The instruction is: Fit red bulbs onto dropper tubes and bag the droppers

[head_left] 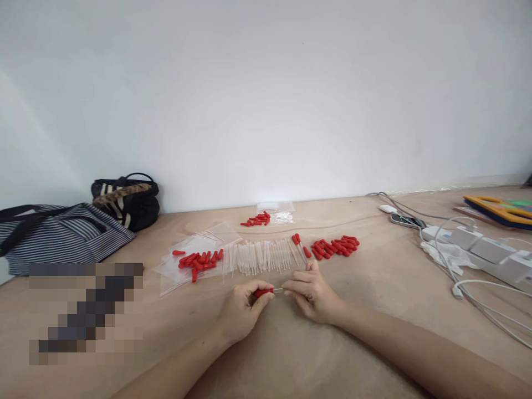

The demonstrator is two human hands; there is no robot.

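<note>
At lower centre, the left hand (240, 310) pinched a red rubber bulb (263, 292); the right hand (312, 293) gripped its thin clear glass tube (278, 290).

From my remote seat I see a plain white wall (266, 94) filling the upper half of the view, evenly lit, with a soft bright patch low near its middle. It meets a pale wooden surface (374, 288) that runs the full width. At the far left a striped bag (58, 235) and a black bag (128, 202) rest against the wall. On the right lie a white power strip (477, 249) with trailing cables (486, 310).
</note>
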